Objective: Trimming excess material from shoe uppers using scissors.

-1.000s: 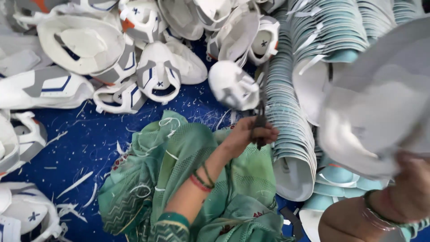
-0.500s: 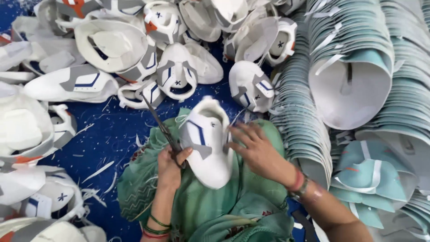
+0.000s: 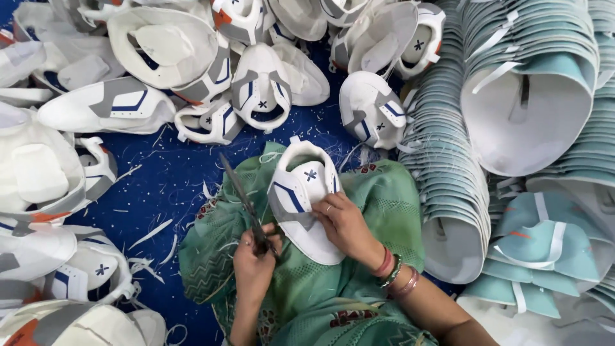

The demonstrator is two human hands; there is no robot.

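Observation:
A white shoe upper (image 3: 300, 198) with grey and blue trim lies on my lap, which is covered by green patterned cloth (image 3: 384, 205). My right hand (image 3: 344, 224) rests on it and presses it down near its lower right side. My left hand (image 3: 254, 263) grips a pair of dark scissors (image 3: 242, 198) by the handles. The blades point up and to the left, close beside the upper's left edge.
Loose white shoe uppers (image 3: 256, 90) are heaped at the top and left on a blue floor (image 3: 160, 186) strewn with thread scraps. Tall nested stacks of teal and white uppers (image 3: 532, 96) fill the right side.
The white upper has been brought down onto my lap and my right hand has settled on top of it. My left hand with the scissors has closed in beside it.

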